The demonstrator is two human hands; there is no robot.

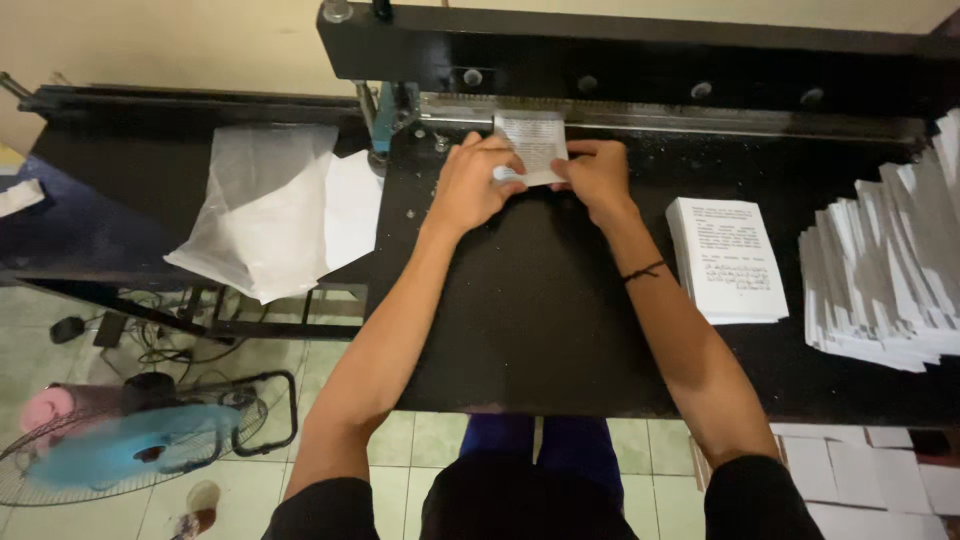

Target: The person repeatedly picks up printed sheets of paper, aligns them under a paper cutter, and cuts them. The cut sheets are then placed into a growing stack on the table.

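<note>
Plastic bag [262, 205]: we see it crumpled at the upper left, on the black table [520, 310].
Left hand [472, 183]: our fingers curl onto the left edge of the small paper stack [533, 142], pinching it.
Paper stack: upper centre, between our two hands, its far end against the machine's metal bar [680, 115].
Right hand [597, 175]: we grip the stack's right edge, fingers closed on it.
Printed booklets [728, 258]: right of our hands, apart.
Fanned sheets [890, 270]: far right.

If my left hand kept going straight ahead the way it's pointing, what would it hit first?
Probably the metal guide rail of the black cutting machine, just beyond the small printed paper stack that the left hand and right hand already hold; depth is unclear.
</note>
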